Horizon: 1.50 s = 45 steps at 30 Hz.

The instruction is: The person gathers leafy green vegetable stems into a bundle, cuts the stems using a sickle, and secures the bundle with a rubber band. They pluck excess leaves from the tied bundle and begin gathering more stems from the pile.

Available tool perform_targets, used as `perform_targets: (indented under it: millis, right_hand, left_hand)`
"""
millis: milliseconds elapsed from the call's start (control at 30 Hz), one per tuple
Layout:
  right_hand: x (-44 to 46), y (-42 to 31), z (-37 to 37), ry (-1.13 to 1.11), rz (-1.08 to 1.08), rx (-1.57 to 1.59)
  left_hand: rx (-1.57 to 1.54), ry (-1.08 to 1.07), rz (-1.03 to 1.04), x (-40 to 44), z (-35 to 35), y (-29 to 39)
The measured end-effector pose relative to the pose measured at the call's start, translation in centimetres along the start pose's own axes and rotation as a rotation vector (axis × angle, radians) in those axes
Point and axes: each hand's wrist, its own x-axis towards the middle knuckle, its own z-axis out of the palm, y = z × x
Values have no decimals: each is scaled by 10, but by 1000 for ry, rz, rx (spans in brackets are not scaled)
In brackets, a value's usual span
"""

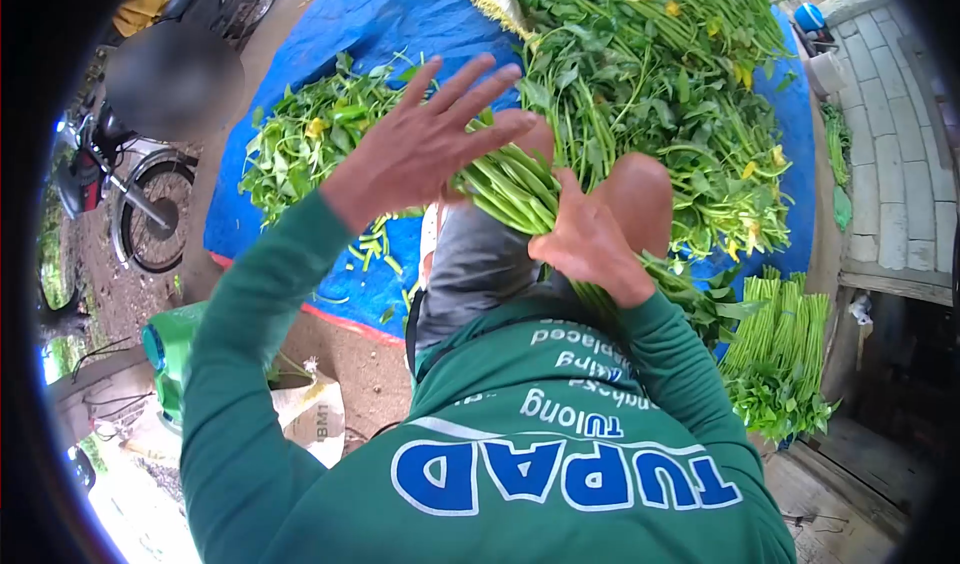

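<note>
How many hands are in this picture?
2. The left hand is open, fingers spread, by one end of a bunch of green stems; the right hand holds the bunch above the lap. I see no others.

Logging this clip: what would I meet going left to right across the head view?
Lower motorcycle wheel → left hand → right hand → upright bundles of cut stems → pale block wall. The big leafy pile is left out, since it overlaps several of these.

wrinkled plastic tarp (375, 9), matt cloth shirt (335, 509), smooth glossy stems (512, 189)
</note>
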Motion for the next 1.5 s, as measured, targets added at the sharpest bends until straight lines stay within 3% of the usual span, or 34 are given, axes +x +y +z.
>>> perform_targets:
  millis: [100, 167, 233, 333, 400, 500, 600, 700, 767, 833, 867, 933, 1033, 1133, 1267, 1333, 1367, 1400, 1467, 1500]
  right_hand:
    - [4, 9, -23, -4, 7, 128]
    - [3, -2, -49, 17, -30, 120]
    - [1, -22, -76, 125, -108, 0]
    - [10, -59, -104, 411, -418, -2]
    - [6, -113, -130, 680, -371, -136]
    - [14, -174, -152, 795, -635, -1]
    - [-13, -191, -156, 716, -813, 106]
    - [-52, -144, -139, 434, -628, 72]
    - [-89, -89, -107, 175, -414, 90]
    - [-123, -22, -63, 20, -318, 500]
    - [-140, 5, -42, -24, -281, 718]
    - [-165, 58, -12, 222, 67, 1100]
    - [-157, 72, -24, 401, 82, 1413]
    - [-139, 67, -30, 516, -51, 1547]
    - [-135, 103, -22, 535, 28, 1336]
    - [-143, 169, -5, 460, 361, 1264]
    - [-153, 195, 4, 472, 501, 1223]
    - [-164, 219, 14, 627, 557, 1044]
    - [-171, 230, -2, 978, 311, 738]
    - [-177, 210, -13, 929, 197, 605]
  left_hand:
    - [-327, 159, -213, -19, -21, 54]
    - [-977, -31, -582, -19, -3, 99]
    - [-1571, 70, -800, 32, 3, 121]
    - [-1916, 786, -631, 103, -1, 102]
    - [-1860, 954, -478, 144, -42, 75]
    - [-1410, 907, -340, 163, -131, 30]
    - [-1205, 640, -290, 155, -193, 3]
    - [-1259, 135, -277, 151, -206, 16]
    - [-1446, -307, -327, 137, -149, 20]
    - [-1622, -650, -525, 118, -73, 56]
    - [-1818, -660, -594, 100, -34, 75]
    - [-2127, -714, -716, 76, 34, 106]
    - [-2174, -639, -739, 91, 51, 119]
    - [-2114, -723, -710, 104, 45, 123]
    - [-1821, -846, -571, 126, 36, 134]
    - [-1622, -826, -416, 126, 55, 153]
    - [-1558, -835, -441, 109, 77, 159]
    - [-1485, -832, -466, 99, 90, 162]
    - [-1440, -929, -490, 101, 87, 161]
    - [-1426, -973, -517, 106, 78, 162]
